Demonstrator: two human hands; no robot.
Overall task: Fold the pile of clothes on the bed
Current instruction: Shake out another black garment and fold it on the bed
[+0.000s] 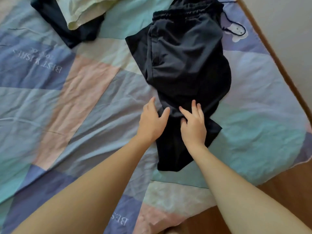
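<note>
Both hands, left (152, 121) and right (194, 125), are lying flat with fingers spread on the black pants (185, 65), which are stretching lengthwise away up the bed (84, 98).

Both hands (left hand (152, 121), right hand (194, 125)) rest flat on black trousers (185, 65).

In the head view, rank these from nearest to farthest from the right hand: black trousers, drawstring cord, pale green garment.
Measured from the right hand:
1. Black trousers: directly under its fingers.
2. Drawstring cord: far end of the trousers, towards the bed's right edge.
3. Pale green garment: far left corner.
</note>
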